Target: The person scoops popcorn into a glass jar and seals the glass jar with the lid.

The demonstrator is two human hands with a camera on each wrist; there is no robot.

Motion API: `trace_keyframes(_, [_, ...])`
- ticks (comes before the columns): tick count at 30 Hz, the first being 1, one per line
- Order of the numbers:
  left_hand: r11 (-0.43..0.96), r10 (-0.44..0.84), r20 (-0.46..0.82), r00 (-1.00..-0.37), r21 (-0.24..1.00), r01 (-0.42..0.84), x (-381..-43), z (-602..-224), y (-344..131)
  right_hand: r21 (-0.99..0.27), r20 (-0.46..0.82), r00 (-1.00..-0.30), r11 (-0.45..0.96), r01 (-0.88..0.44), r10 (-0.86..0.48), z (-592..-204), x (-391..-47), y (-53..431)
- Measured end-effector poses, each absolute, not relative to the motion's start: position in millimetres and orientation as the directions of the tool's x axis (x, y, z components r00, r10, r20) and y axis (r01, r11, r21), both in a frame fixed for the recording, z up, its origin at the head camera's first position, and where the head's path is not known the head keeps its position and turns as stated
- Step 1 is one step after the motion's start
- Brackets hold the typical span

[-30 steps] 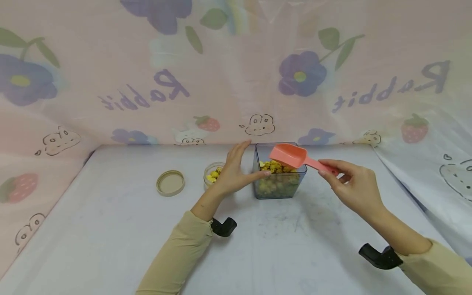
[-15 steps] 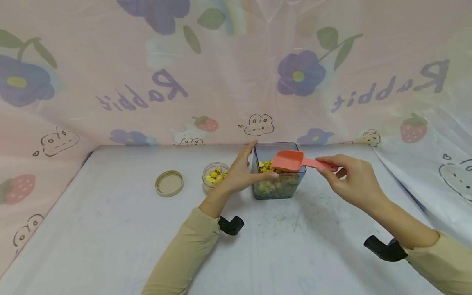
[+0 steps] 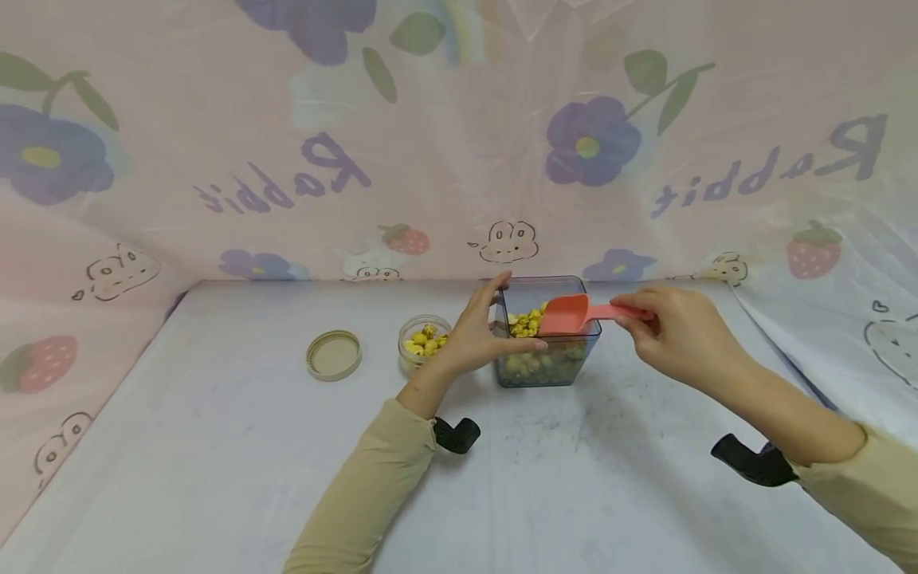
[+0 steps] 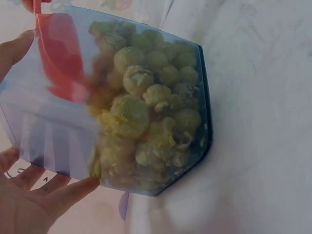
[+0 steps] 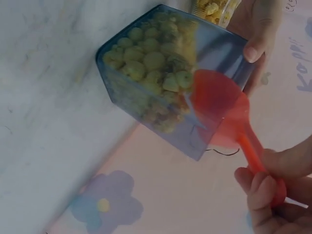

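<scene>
A clear blue-tinted square container [image 3: 538,371], about half full of yellow popcorn [image 4: 129,117], stands upright on the table. My left hand [image 3: 469,339] holds its left side, thumb over the near wall by the rim and fingers along the side wall. My right hand [image 3: 670,331] pinches the handle of a coral-red scoop [image 3: 565,314] between thumb and fingers. In the right wrist view, the scoop's bowl [image 5: 219,105] shows inside the container through the wall, its edge right at the popcorn.
Left of the container, partly behind my left wrist, stands a small round clear jar [image 3: 404,339] holding popcorn. Farther left lies a round beige lid [image 3: 334,355]. A patterned curtain [image 3: 430,159] rises along the back of the white table [image 3: 215,446].
The scoop has gone from above the rim down into the container, its bowl turning more level. My left hand has shifted right, closing onto the container's side.
</scene>
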State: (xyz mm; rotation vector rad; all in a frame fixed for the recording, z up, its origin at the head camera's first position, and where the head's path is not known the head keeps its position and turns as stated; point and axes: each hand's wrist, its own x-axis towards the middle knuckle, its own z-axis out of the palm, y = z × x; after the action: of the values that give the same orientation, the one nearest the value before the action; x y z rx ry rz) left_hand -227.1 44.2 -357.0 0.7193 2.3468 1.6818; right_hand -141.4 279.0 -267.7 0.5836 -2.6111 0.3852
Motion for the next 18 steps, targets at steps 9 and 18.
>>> trace_keyframes(9, [0.282, 0.471, 0.144, -0.870, 0.910, 0.303, -227.8, -357.4, 43.4, -0.112, 0.327, -0.871, 0.901, -0.420, -0.365, -249.1, -145.7, 265.6])
trace_keyframes(18, [0.309, 0.474, 0.171, -0.864, 0.886, 0.346, -229.8, -357.2, 41.1, -0.056, 0.198, -0.914, 0.927, -0.372, -0.355, -231.8, -150.9, 247.9])
